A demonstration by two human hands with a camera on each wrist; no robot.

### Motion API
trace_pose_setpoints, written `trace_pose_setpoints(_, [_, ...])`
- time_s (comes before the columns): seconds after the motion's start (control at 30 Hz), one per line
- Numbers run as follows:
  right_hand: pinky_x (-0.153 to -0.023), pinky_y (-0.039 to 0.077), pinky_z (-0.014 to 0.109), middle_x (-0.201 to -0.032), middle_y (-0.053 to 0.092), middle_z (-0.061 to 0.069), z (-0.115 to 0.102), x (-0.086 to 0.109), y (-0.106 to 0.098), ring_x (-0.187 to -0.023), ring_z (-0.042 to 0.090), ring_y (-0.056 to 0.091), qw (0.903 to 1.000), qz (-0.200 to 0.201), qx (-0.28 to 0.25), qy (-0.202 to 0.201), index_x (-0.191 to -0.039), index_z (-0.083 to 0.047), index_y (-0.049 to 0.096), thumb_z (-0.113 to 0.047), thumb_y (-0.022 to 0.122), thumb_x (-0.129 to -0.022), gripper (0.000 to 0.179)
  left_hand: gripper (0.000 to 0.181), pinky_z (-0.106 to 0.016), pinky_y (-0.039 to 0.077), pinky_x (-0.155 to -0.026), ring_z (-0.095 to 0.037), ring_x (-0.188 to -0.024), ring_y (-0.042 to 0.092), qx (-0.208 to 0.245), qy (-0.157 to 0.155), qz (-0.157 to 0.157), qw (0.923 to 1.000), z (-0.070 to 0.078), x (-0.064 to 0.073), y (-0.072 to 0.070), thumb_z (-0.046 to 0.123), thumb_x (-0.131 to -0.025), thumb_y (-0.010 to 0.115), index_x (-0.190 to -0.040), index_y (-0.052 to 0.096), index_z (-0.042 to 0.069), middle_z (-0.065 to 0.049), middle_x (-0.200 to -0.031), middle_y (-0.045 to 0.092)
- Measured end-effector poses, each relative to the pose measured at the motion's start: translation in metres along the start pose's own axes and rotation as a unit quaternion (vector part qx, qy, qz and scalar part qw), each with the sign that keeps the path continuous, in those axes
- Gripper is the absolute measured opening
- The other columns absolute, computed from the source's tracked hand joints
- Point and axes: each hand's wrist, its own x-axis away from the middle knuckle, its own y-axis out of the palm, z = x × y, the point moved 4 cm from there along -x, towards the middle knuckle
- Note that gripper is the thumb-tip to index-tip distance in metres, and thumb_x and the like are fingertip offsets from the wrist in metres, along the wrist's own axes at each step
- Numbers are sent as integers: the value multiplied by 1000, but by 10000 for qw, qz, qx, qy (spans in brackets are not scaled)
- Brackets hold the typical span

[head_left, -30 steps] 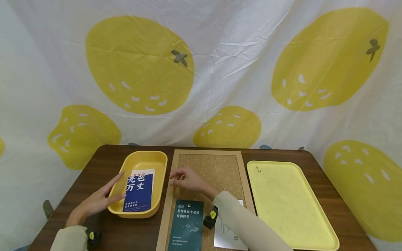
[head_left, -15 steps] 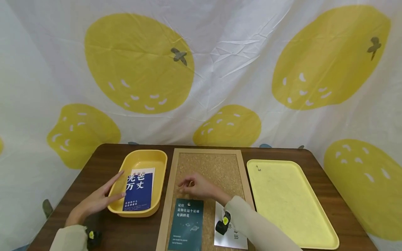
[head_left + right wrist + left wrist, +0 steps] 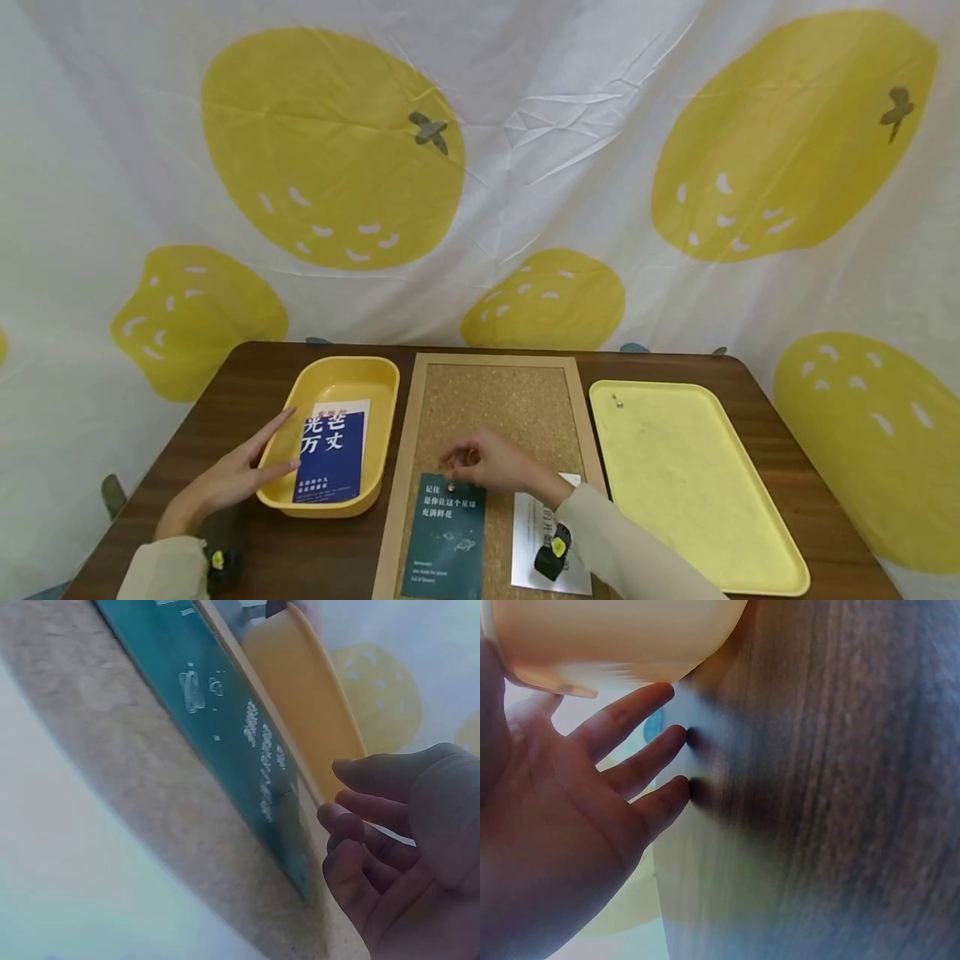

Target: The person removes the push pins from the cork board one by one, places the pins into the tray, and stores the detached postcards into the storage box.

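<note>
On the left stands a yellow plastic bin point(image 3: 386, 383) holding a blue card point(image 3: 328, 467) with white lettering over a white one. My left hand point(image 3: 225, 483) rests at its left rim, thumb reaching over the edge. In the left wrist view that hand's fingers point(image 3: 641, 771) are spread, tips at the tabletop. My right hand point(image 3: 495, 462) hovers over the corkboard point(image 3: 498, 396) at the top of a dark green card point(image 3: 444, 550), close to the pushpin point(image 3: 451, 487) in it. In the right wrist view its fingers point(image 3: 345, 862) bend loosely, thumb apart, nothing visible between them.
A white printed card point(image 3: 525, 542) lies on the corkboard's lower right, partly under the right wrist. Right of the board is a pale yellow tray point(image 3: 697, 492) with small pins point(image 3: 618, 403) in its far left corner. A lemon-print curtain point(image 3: 495, 167) hangs behind the table.
My right hand has moved right and nearer, from the board's left frame to the top of the green card. The left hand has stayed at the bin.
</note>
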Motion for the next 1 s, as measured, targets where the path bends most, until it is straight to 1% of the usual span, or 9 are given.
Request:
trace_pose_setpoints(0.13, [-52,42,18,-73,58,-5,4,5,3,-62,6,50,9999,-49,-85,75,-108,-9,65,-19,67,-83,27,87,-70,12,-95,-47,-132,6,69,-5,-18,10000,1,0,-1,54,-81,57,-144,-2,41,-17,-151,1])
trace_pose_setpoints(0.37, [-56,47,20,-79,61,-7,7,10,7,-65,5,52,9997,-140,-185,-40,-108,-11,65,-19,67,-82,27,84,-70,16,-94,-48,-132,9,-122,154,74,9998,3,3,-1,52,-82,57,-143,0,43,-18,-151,4])
trace_pose_setpoints(0.63, [-51,43,19,-74,60,-5,10,12,7,-61,6,51,9999,-54,-154,-17,-108,-12,66,-19,67,-82,27,84,-70,15,-94,-47,-132,9,-72,198,74,9998,5,2,-1,51,-82,57,-143,1,42,-18,-151,4])
trace_pose_setpoints(0.77, [-50,43,18,-74,60,-6,11,12,8,-60,5,50,9999,-18,-136,89,-106,-15,68,-20,67,-83,24,84,-70,14,-95,-47,-132,8,-34,190,85,9998,4,2,-1,51,-82,57,-144,2,40,-18,-151,4])
trace_pose_setpoints(1.0, [-46,43,19,-78,63,-5,12,15,11,-57,4,51,9984,-45,-436,370,-104,-15,69,-18,66,-83,21,83,-68,16,-96,-46,-132,11,-123,69,216,9997,5,1,0,56,-82,55,-146,5,36,-19,-150,8])
